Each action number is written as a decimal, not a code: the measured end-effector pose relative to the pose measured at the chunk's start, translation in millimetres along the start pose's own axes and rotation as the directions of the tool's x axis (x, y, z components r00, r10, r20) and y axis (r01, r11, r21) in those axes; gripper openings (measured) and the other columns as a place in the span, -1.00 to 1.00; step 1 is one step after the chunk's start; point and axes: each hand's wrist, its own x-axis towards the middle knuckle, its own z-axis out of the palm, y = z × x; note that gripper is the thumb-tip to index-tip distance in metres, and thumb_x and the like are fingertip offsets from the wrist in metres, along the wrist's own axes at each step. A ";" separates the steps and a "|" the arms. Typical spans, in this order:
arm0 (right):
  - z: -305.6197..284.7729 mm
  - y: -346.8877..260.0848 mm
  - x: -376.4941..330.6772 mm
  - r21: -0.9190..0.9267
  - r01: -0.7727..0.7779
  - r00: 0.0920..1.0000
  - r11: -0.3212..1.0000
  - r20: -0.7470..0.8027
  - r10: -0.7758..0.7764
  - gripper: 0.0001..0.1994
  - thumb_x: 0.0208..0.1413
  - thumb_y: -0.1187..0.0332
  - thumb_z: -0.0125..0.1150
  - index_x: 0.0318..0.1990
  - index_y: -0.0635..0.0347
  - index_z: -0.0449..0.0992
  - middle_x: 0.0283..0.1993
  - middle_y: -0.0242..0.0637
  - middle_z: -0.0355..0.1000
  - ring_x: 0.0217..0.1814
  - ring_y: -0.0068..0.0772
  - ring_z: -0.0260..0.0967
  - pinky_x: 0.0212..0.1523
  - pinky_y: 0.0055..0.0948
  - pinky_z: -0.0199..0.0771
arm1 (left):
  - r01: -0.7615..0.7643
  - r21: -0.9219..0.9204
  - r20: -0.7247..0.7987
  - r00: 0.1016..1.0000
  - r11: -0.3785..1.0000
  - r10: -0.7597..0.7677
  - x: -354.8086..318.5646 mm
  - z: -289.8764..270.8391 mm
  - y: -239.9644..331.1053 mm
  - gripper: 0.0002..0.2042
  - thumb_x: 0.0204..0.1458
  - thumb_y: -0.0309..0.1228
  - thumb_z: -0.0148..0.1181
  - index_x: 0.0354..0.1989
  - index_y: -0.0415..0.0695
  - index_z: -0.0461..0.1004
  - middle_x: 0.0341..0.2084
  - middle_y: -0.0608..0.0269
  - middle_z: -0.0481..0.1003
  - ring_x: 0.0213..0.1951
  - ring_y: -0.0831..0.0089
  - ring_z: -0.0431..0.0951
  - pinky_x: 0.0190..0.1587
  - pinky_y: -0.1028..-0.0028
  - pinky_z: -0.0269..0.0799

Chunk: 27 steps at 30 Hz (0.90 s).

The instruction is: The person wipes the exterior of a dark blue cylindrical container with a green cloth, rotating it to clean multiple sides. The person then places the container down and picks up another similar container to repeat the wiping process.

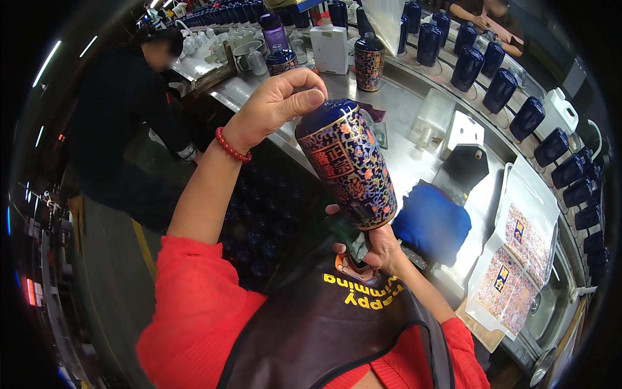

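Observation:
A dark blue bottle with a colourful floral wrap and gold edges tilts in front of me. My left hand, with a red bead bracelet at the wrist, is closed on its narrow neck. By the bottle's base is my right hand, its fingers curled round a dark green, flat-looking piece. The bottle hides part of that piece, so its kind is unclear. I cannot tell whether the right hand also bears the bottle's weight. A crumpled blue cloth lies on the metal worktable to the right.
Patterned decal sheets lie in a white tray at right, near a sink. A curved line of plain blue bottles runs behind. Another wrapped bottle stands beside a white box. A co-worker bends at left; another person's hands show far right.

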 end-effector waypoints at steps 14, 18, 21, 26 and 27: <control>7.2 1.3 3.8 -0.023 -0.136 0.989 0.990 -0.054 0.134 -0.62 0.41 0.13 -0.04 0.12 0.22 0.47 -0.03 -0.21 0.52 -0.27 -0.33 0.48 -0.45 -0.32 0.54 | 0.079 -0.009 -0.153 0.985 0.997 -0.079 2.4 3.1 -10.3 -0.78 0.28 -0.15 0.18 -0.21 -0.03 0.54 -0.50 0.65 0.42 -0.52 0.88 0.27 -0.53 0.77 0.05; 2.1 4.0 7.5 -0.044 -0.034 0.999 0.998 -0.014 0.033 -0.64 0.43 0.13 -0.06 0.24 0.05 0.38 0.08 -0.18 0.50 -0.14 -0.37 0.49 -0.41 -0.29 0.56 | 0.089 -0.060 -0.132 0.986 0.994 -0.097 -0.6 -3.2 -13.6 -0.77 0.29 -0.16 0.17 -0.19 -0.06 0.53 -0.48 0.63 0.46 -0.52 0.88 0.30 -0.54 0.78 0.05; 2.5 5.4 11.9 -0.046 -0.052 0.999 0.998 -0.007 0.051 -0.64 0.43 0.12 -0.06 0.24 0.06 0.38 0.09 -0.19 0.50 -0.13 -0.38 0.49 -0.40 -0.30 0.56 | 0.111 -0.131 -0.150 0.980 0.985 -0.131 -5.0 -7.6 -17.1 -0.80 0.30 -0.23 0.18 -0.21 -0.10 0.54 -0.47 0.58 0.45 -0.49 0.85 0.32 -0.46 0.77 0.18; 4.8 5.7 19.6 -0.060 -0.053 0.999 0.997 -0.012 0.053 -0.62 0.43 0.10 -0.06 0.24 0.07 0.38 0.09 -0.20 0.50 -0.15 -0.40 0.47 -0.39 -0.31 0.56 | 0.142 -0.046 -0.181 0.972 0.989 -0.148 -9.5 -19.7 -26.3 -0.81 0.27 -0.21 0.21 -0.16 -0.05 0.55 -0.47 0.64 0.47 -0.53 0.91 0.29 -0.53 0.79 0.08; 5.1 6.2 21.1 -0.069 -0.050 0.999 0.996 -0.003 0.050 -0.62 0.43 0.10 -0.06 0.24 0.07 0.38 0.09 -0.20 0.50 -0.16 -0.40 0.47 -0.38 -0.31 0.56 | 0.140 -0.052 -0.190 0.971 0.989 -0.147 -11.7 -21.9 -28.5 -0.81 0.27 -0.20 0.22 -0.16 -0.05 0.55 -0.48 0.65 0.47 -0.54 0.92 0.28 -0.54 0.79 0.06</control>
